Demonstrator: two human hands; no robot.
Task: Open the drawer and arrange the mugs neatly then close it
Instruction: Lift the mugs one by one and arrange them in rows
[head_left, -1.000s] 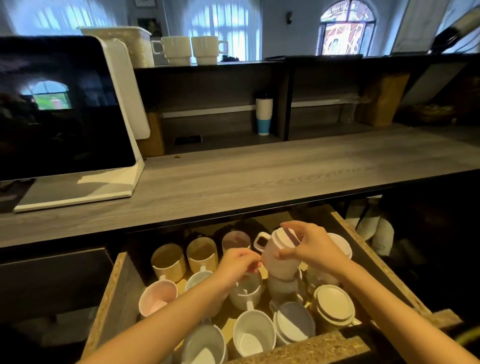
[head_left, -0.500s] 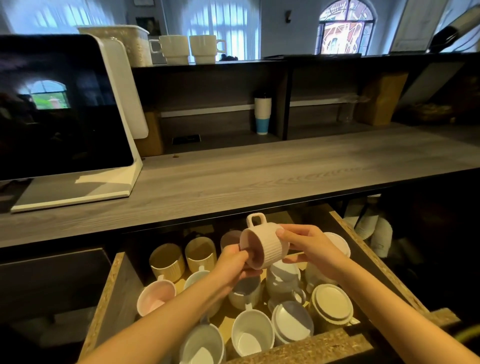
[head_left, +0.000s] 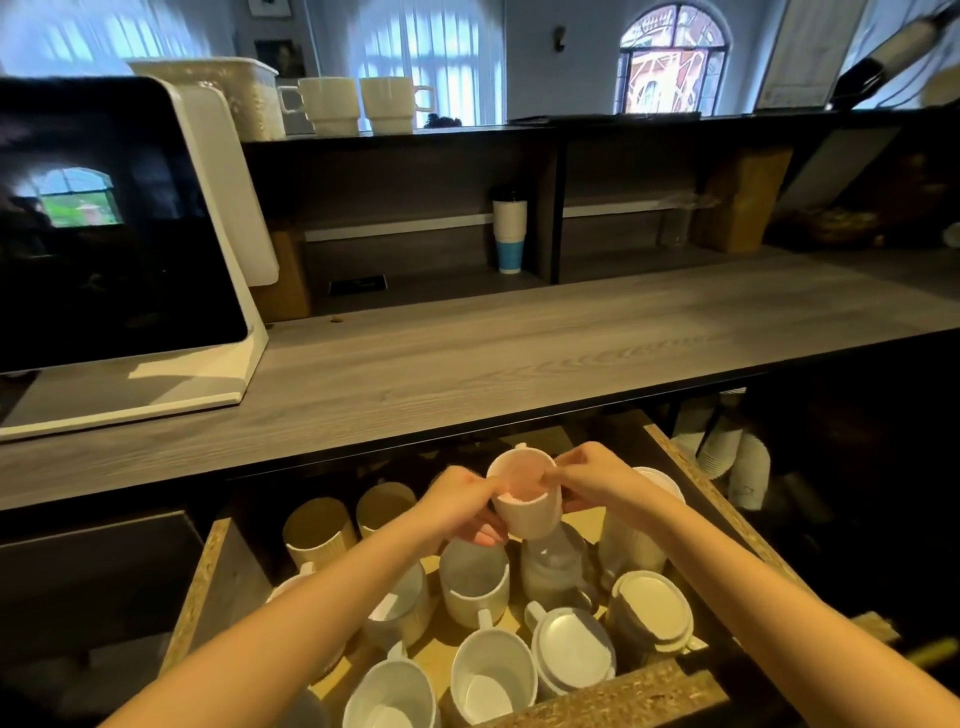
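Beneath pink mug (head_left: 524, 506): grey mugs (head_left: 475, 597) crowd drawer (head_left: 613, 696); countertop (head_left: 467, 364) overhangs.

Café service counter, point-of-sale screen (head_left: 114, 218), stacked paper cups (head_left: 509, 228), drawer (head_left: 613, 696) of mugs (head_left: 491, 675)

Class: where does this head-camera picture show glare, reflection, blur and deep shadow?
Head view: the curtained window glares white; the dark screen reflects a window; the back of the drawer sits in shadow; the held mug looks slightly soft.
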